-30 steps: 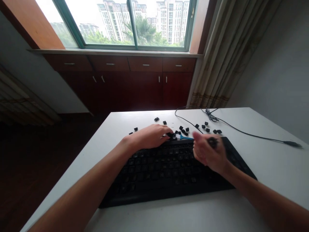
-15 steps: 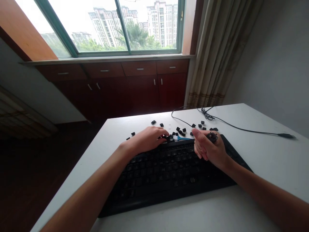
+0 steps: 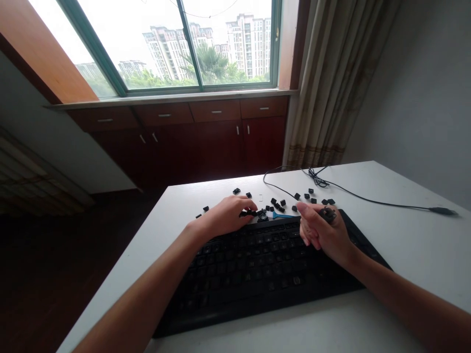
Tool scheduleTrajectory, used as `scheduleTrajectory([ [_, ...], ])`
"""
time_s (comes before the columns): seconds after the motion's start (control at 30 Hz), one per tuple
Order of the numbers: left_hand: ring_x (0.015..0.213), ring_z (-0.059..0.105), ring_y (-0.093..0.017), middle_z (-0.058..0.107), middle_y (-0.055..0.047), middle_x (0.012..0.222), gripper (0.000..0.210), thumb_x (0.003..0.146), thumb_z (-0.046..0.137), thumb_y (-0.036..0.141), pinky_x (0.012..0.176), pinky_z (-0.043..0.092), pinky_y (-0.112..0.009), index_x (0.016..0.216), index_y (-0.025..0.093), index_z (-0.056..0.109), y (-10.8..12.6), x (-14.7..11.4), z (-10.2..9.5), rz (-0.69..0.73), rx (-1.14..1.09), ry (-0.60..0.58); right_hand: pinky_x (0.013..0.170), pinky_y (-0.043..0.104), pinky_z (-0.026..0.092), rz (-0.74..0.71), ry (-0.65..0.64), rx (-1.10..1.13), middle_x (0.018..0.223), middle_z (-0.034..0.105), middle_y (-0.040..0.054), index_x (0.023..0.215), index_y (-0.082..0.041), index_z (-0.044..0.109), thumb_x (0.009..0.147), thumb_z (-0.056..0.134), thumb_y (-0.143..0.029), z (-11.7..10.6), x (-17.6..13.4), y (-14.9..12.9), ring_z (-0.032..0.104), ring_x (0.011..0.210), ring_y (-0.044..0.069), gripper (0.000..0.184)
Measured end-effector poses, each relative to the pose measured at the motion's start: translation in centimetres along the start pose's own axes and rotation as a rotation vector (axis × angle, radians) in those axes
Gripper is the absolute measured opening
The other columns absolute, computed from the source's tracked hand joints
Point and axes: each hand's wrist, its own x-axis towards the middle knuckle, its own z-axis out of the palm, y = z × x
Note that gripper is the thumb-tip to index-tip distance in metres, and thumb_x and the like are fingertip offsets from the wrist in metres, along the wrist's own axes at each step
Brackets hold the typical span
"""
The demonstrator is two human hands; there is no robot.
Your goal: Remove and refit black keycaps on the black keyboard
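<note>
Black keyboard (image 3: pixel 239 282): past its far edge, left hand (image 3: pixel 232 212) at squarish keycaps (image 3: pixel 262 216), gripping or not I can't tell, near blue brush (image 3: pixel 282 215); over its right side, right hand (image 3: pixel 321 229) clenched round knobbly dark object (image 3: pixel 327 214).

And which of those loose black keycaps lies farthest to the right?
The keycap just beyond the right hand, at the right end of a close pair; every other visible loose one lies farther left.
</note>
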Motion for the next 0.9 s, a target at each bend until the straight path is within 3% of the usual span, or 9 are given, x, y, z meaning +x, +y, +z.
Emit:
scheduleTrajectory([
  [0.2,0.091,0.069,-0.02,0.074,-0.006,0.101,0.021,0.09,0.059,0.026,0.081,0.054,-0.031,0.105,0.022,0.074,0.2,0.2,0.3,-0.046,-0.077,0.047,0.04,0.027,0.042,0.023,0.037,0.102,0.034,0.037,-0.0065,0.047,-0.021,0.044,0.093,0.064,-0.045,-0.3,0.1,0.4,0.037,0.03,0.008,0.056],
  [0.5,0.095,0.071,-0.023,0.076,-0.008,0.103,0.034,0.082,0.074,0.047,0.088,0.059,-0.039,0.102,0.019,0.074,-1.0,0.1,-0.2,-0.262,-0.552,0.138,0.041,0.027,0.042,0.048,0.064,0.173,0.034,0.039,-0.0065,0.047,-0.021,0.044,0.093,0.065,-0.041,-0.6,0.3,0.5,0.035,0.029,0.007,0.055],
  [0.57,0.098,0.071,-0.023,0.075,-0.009,0.105,0.039,0.079,0.079,0.046,0.09,0.058,-0.04,0.105,0.018,0.074,-0.9,0.1,-0.8,-0.295,-0.705,0.128,0.041,0.027,0.042,0.048,0.063,0.176,0.034,0.039,-0.0066,0.047,-0.021,0.045,0.093,0.066,-0.04,-0.6,0.3,0.5,0.035,0.029,0.007,0.054],
  [0.73,0.097,0.071,-0.016,0.074,-0.009,0.111,0.034,0.082,0.081,0.032,0.096,0.056,-0.032,0.112,0.018,0.073,-0.8,-0.3,-1.9,-0.353,-1.329,0.073,0.042,0.026,0.043,0.04,0.049,0.141,0.035,0.038,-0.0074,0.049,-0.02,0.043,0.095,0.063,-0.042,-0.5,0.3,0.6,0.036,0.03,0.007,0.055],
  [0.83,0.091,0.071,-0.013,0.074,-0.008,0.108,0.03,0.084,0.08,0.024,0.092,0.057,-0.028,0.112,0.018,0.073,-0.5,-0.5,-1.9,-0.351,-1.531,0.011,0.038,0.021,0.039,0.017,0.066,-0.014,0.045,0.048,-0.0064,0.062,-0.02,0.052,0.094,0.063,-0.046,-0.2,0.0,0.3,0.045,0.034,0.007,0.043],
  [0.9,0.089,0.072,-0.013,0.075,-0.008,0.104,0.028,0.083,0.08,0.021,0.089,0.058,-0.026,0.11,0.016,0.074,0.2,-0.6,-1.7,-0.353,-1.57,-0.05,0.036,0.019,0.037,-0.01,0.063,-0.16,0.065,0.063,-0.0031,0.084,-0.02,0.064,0.093,0.065,-0.046,0.0,-0.3,0.0,0.052,0.04,0.007,0.028],
])
